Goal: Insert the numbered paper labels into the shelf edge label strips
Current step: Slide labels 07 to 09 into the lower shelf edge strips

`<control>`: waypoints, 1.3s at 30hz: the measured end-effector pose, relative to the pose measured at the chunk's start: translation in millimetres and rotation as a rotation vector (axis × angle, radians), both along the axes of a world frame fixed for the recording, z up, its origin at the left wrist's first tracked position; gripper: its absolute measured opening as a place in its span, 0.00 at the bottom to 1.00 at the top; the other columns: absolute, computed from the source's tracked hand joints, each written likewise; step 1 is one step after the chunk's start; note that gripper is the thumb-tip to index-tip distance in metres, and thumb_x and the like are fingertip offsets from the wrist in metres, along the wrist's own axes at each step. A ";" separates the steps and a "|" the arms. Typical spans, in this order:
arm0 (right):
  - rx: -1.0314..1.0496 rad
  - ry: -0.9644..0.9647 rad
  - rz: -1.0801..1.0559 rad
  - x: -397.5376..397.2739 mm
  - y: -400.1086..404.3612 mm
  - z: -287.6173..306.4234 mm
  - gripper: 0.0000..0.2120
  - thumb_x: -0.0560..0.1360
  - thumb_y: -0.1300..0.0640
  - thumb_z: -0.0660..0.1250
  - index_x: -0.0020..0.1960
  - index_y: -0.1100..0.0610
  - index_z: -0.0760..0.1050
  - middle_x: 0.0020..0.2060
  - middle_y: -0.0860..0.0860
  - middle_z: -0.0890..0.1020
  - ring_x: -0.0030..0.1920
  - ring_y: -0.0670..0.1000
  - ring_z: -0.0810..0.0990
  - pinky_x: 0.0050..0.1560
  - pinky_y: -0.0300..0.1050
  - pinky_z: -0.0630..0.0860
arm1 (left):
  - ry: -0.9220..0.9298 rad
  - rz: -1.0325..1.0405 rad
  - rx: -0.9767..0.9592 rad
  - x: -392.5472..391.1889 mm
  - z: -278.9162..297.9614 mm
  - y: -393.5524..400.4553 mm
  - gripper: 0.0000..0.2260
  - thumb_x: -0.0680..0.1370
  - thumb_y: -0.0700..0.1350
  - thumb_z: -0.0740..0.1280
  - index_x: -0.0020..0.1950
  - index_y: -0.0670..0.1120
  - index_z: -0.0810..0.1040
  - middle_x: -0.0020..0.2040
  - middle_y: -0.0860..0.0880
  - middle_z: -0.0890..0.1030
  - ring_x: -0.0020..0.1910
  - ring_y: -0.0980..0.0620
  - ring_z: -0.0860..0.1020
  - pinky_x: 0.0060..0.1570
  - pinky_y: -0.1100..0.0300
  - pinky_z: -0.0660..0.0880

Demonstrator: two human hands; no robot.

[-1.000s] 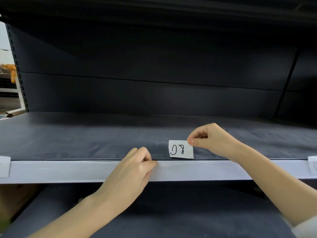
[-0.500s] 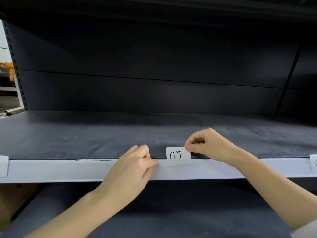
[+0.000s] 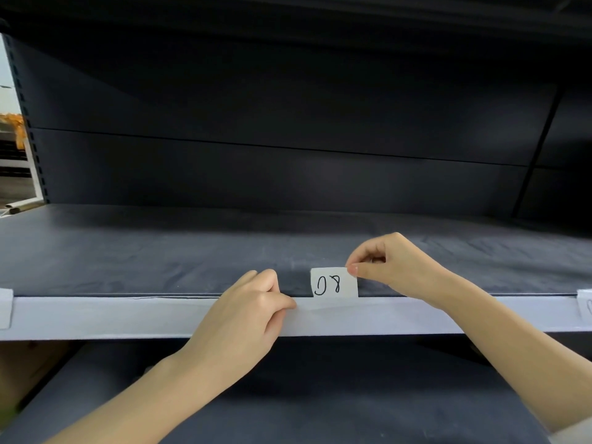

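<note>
1. While L hand (image 3: pixel 243 318) pinches the top lip of the label strip (image 3: pixel 128 315), thumb and fingers pressed together, it prob. pries the slot open.
2. R hand (image 3: pixel 394 267) pinches the paper label (image 3: pixel 333 282) at its 2 o'clock corner, keeping the bottom edge free to enter.
3. Label upright, bottom edge just in the slot, at 3 o'clock of L hand.
4. Other labels (image 3: pixel 5 307) seated at far ends of the strip.

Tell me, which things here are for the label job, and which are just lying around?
For the job:
paper label, pinched by the right hand
label strip, gripped by the left hand

Just lying about:
pale tube at far left
brown thing below, unclear
</note>
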State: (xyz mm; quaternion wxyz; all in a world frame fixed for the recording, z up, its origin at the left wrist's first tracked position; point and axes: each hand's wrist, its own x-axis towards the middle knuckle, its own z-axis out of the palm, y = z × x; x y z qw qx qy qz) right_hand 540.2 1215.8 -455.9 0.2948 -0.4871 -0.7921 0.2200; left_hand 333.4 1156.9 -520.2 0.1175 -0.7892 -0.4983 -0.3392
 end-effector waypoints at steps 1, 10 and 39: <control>0.005 0.002 0.000 -0.5 -0.1 0.4 0.11 0.73 0.61 0.68 0.33 0.51 0.78 0.23 0.40 0.78 0.23 0.38 0.70 0.25 0.25 0.64 | -0.001 -0.005 -0.005 0.0 -0.2 -0.1 0.10 0.66 0.39 0.65 0.39 0.52 0.84 0.29 0.55 0.70 0.31 0.58 0.67 0.28 0.70 0.63; 0.016 0.006 0.020 -6.8 0.4 0.0 0.11 0.73 0.60 0.68 0.33 0.49 0.78 0.30 0.42 0.79 0.27 0.39 0.71 0.29 0.26 0.67 | -0.013 -0.023 -0.008 -0.9 -1.6 1.1 0.10 0.69 0.40 0.64 0.42 0.50 0.84 0.32 0.58 0.64 0.35 0.56 0.64 0.40 0.68 0.63; 0.017 -0.126 0.112 -1.1 -7.6 -13.3 0.06 0.71 0.63 0.69 0.36 0.58 0.83 0.29 0.43 0.78 0.26 0.37 0.71 0.29 0.26 0.66 | -0.018 -0.039 -0.077 -2.9 7.2 6.0 0.09 0.69 0.41 0.63 0.38 0.48 0.83 0.30 0.52 0.74 0.37 0.54 0.66 0.26 0.69 0.60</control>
